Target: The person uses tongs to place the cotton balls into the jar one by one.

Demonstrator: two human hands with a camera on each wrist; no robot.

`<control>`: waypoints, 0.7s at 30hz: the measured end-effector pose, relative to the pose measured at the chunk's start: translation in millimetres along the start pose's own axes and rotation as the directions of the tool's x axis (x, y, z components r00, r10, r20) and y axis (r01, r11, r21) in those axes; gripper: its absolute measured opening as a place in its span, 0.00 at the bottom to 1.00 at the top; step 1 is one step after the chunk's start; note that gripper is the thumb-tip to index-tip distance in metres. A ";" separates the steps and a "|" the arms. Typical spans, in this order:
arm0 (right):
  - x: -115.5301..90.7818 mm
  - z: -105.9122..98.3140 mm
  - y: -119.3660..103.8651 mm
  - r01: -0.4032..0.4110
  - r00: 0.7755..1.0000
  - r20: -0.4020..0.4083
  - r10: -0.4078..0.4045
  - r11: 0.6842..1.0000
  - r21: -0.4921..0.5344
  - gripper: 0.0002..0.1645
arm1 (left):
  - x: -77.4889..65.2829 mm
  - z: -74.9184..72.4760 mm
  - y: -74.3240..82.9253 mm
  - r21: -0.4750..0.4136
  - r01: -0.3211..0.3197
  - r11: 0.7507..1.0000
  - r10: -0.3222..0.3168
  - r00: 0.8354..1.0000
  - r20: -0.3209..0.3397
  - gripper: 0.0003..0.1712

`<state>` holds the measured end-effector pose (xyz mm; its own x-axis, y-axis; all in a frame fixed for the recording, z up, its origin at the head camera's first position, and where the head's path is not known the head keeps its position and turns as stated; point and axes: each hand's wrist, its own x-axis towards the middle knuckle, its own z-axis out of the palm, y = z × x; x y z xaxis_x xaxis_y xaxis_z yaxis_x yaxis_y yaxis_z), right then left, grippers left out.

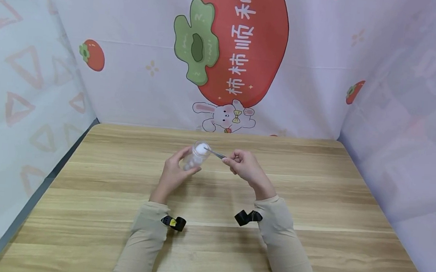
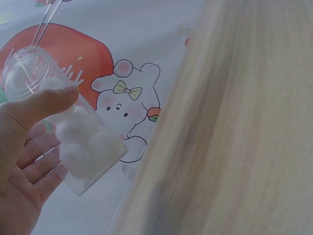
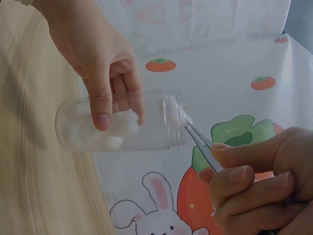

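My left hand (image 1: 174, 173) grips a clear plastic jar (image 3: 146, 139) round its side, thumb on one face and fingers on the other. The jar is tilted, its threaded mouth uncapped and turned toward my right hand (image 1: 247, 169). Several white cotton balls (image 2: 80, 147) lie in its lower part. Between right thumb and fingers I pinch metal tweezers (image 3: 205, 152), whose tips are at the jar's mouth. One cotton ball (image 1: 203, 148) sits right in that opening, at the tweezer tips.
Below the hands is a wooden table (image 1: 209, 250). A printed cloth (image 1: 129, 90) with persimmons and a rabbit hangs behind its far edge, and pale cloths flank both sides. Each sleeve carries a small black wrist camera, one on the left (image 1: 174, 223) and one on the right (image 1: 248, 217).
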<state>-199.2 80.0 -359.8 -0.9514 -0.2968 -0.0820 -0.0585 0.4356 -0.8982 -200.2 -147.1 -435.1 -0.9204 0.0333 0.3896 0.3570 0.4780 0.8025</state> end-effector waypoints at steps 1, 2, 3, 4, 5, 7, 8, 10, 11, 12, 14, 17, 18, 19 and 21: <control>0.4 0.3 0.0 0.001 1.000 0.001 -0.001 1.000 -0.002 0.11 | 0.0 -0.1 0.0 0.000 0.002 1.000 -0.002 1.000 -0.001 0.39; 0.5 0.6 -0.4 -0.001 1.000 0.000 0.001 1.000 -0.003 0.11 | -0.1 -0.2 0.1 0.002 0.000 1.000 0.000 1.000 0.000 0.39; 0.6 0.9 -0.9 -0.003 1.000 -0.001 0.003 1.000 -0.005 0.11 | 0.0 -0.3 0.2 0.001 0.001 1.000 -0.001 1.000 -0.001 0.39; 0.5 1.1 -1.5 -0.004 1.000 0.000 0.004 1.000 -0.008 0.11 | 0.1 -0.1 0.0 0.001 -0.001 1.000 0.001 1.000 -0.001 0.39; 0.5 1.3 -2.0 -0.006 1.000 -0.001 0.006 1.000 -0.011 0.11 | 0.1 0.0 0.0 0.000 -0.003 1.000 0.003 1.000 0.000 0.39; 0.1 1.7 -3.3 -0.013 1.000 -0.006 0.013 1.000 -0.018 0.11 | 0.3 0.7 -0.2 -0.002 -0.008 1.000 0.008 1.000 0.003 0.40; -0.2 1.8 -4.0 -0.017 1.000 -0.010 0.017 1.000 -0.021 0.11 | 0.1 0.8 0.1 0.000 -0.013 1.000 0.013 1.000 0.004 0.40; -0.4 1.7 -4.4 -0.017 1.000 -0.015 0.016 0.999 -0.032 0.11 | 0.0 1.2 0.6 -0.003 -0.012 1.000 0.012 1.000 0.005 0.40; -0.1 1.7 -4.6 -0.014 1.000 -0.017 0.013 0.999 -0.035 0.11 | -0.2 1.1 1.1 -0.004 -0.011 1.000 0.011 1.000 0.005 0.40; -0.2 1.5 -4.8 -0.012 1.000 -0.019 0.011 0.999 -0.040 0.10 | -0.2 1.2 1.3 -0.004 -0.010 1.000 0.010 1.000 0.004 0.40; -0.1 1.3 -5.3 -0.008 1.000 -0.019 0.007 0.999 -0.045 0.10 | -0.3 1.1 1.6 -0.003 -0.008 1.000 0.008 1.000 0.003 0.39; 0.0 1.3 -6.2 -0.008 1.000 -0.020 0.007 0.999 -0.049 0.10 | 0.1 1.3 0.7 -0.002 -0.006 1.000 0.006 1.000 0.004 0.39; -0.2 1.4 -6.4 -0.012 1.000 -0.021 0.010 0.999 -0.051 0.10 | 0.2 1.5 0.3 -0.001 -0.006 1.000 0.006 1.000 0.004 0.39; -0.3 1.4 -6.5 -0.012 1.000 -0.024 0.010 0.999 -0.052 0.10 | 0.3 1.6 0.0 -0.001 -0.007 1.000 0.007 1.000 0.004 0.39; -0.5 1.5 -6.7 -0.010 1.000 -0.027 0.008 0.998 -0.059 0.10 | 0.4 1.9 -0.7 -0.002 -0.010 1.000 0.010 1.000 0.003 0.39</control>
<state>-197.8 76.0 -354.4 -0.9596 -0.2704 -0.0776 -0.0672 0.4882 -0.8701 -201.1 -145.8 -436.3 -0.9174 0.0406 0.3959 0.3662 0.4757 0.7998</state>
